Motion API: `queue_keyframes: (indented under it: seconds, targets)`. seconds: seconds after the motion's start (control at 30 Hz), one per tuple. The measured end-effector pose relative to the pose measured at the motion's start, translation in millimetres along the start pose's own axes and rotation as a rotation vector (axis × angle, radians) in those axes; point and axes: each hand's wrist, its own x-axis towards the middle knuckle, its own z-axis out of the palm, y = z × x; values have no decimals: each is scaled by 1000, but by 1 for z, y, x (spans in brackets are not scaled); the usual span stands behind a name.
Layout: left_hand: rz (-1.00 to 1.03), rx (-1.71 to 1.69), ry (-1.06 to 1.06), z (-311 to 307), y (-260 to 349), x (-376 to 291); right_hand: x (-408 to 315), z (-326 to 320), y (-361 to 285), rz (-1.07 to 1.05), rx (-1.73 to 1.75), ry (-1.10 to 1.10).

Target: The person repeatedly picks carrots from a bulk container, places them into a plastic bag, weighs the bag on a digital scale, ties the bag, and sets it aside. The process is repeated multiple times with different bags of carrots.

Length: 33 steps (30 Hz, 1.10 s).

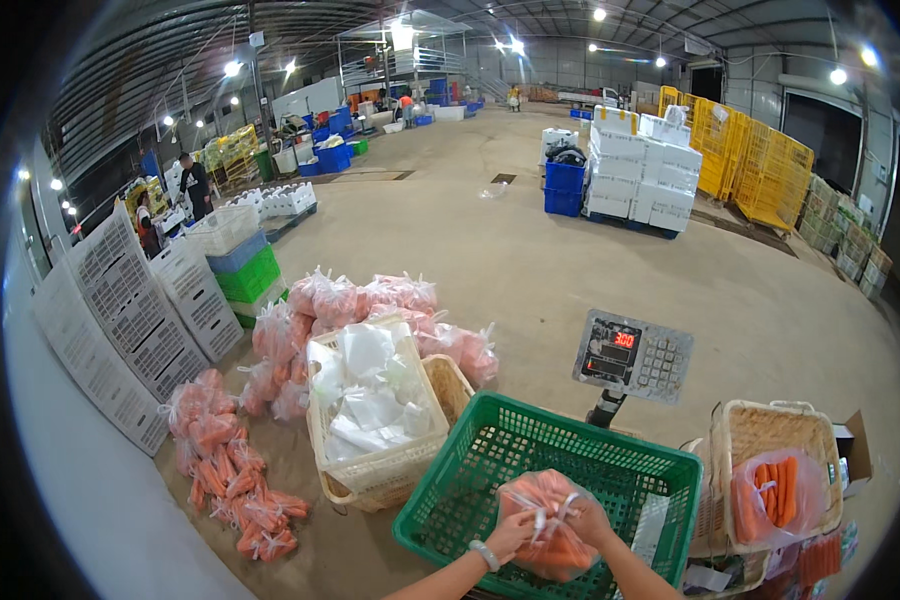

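Note:
A clear plastic bag of carrots rests in a green plastic crate. My left hand, with a pale bracelet at the wrist, grips the gathered top of the bag from the left. My right hand holds the bag's top from the right, its fingers partly hidden. Behind the crate stands a scale's display and keypad on a post, its digits lit red. An open bag of carrots lies in a cream basket to the right.
Left of the green crate, a cream crate holds clear plastic bags. Tied bags of carrots lie on the floor behind it, and smaller bags farther left. White crates line the left side. Two people are at the far left.

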Motion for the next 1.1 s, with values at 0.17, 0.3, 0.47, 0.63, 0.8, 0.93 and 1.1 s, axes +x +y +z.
queue_keyframes:
  seconds: [0.17,0.3,0.47,0.63,0.8,0.93,1.1]
  targets:
    - [-34,443,-132,25,11,39,3,-14,-26,177,96,-248]
    - [297,1090,64,17,30,28,14,-38,-8,406,110,153]
    - [526,1333,-365,-13,26,-13,27,-38,55,615,-326,400]
    - [506,1448,-340,-31,26,-21,37,-27,70,360,-509,246]
    - [871,1008,154,-94,79,-56,63,-96,-16,855,13,-247]
    - [762,549,631,-182,111,-79,131,-27,-102,323,-179,207]
    - [603,262,747,-297,149,-71,241,202,-142,232,-168,-243]
